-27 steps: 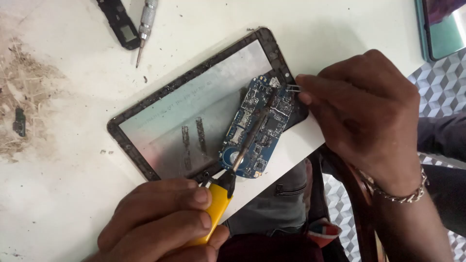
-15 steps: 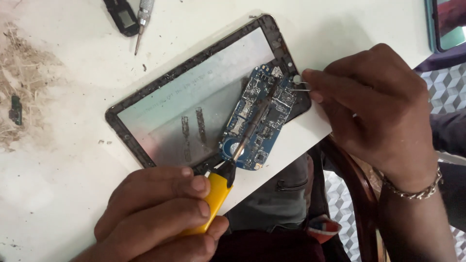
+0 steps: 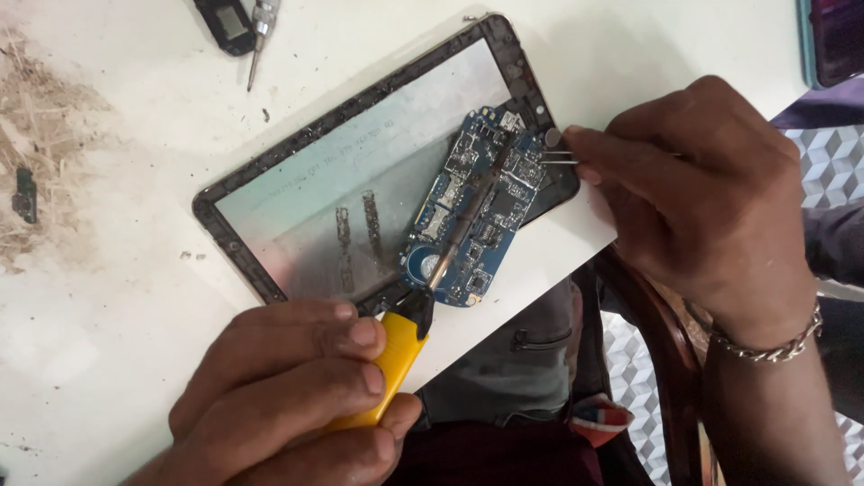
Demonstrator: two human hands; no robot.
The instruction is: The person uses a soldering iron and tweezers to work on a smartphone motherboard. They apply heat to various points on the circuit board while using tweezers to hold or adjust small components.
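Note:
A blue circuit board (image 3: 463,184) lies on the right end of an opened tablet shell (image 3: 360,171) with a black rim, on a white table (image 3: 117,270). My left hand (image 3: 288,396) grips a tool with a yellow handle (image 3: 389,364); its metal shaft (image 3: 468,216) lies across the board toward the top edge. My right hand (image 3: 702,207) pinches thin metal tweezers (image 3: 558,157), whose tips touch the board's right edge. A metal bracelet (image 3: 765,342) is on that wrist.
A screwdriver (image 3: 261,36) and a small black part (image 3: 225,22) lie at the table's far edge. Brownish dust and a dark scrap (image 3: 25,193) mark the left side. A teal-edged device (image 3: 832,40) sits at the top right. My lap and a patterned floor (image 3: 819,171) show below the table edge.
The view has shifted slightly, so the tablet sits a little higher and further right in the frame. Both hands keep their grips; the tweezers stay at the board's right edge.

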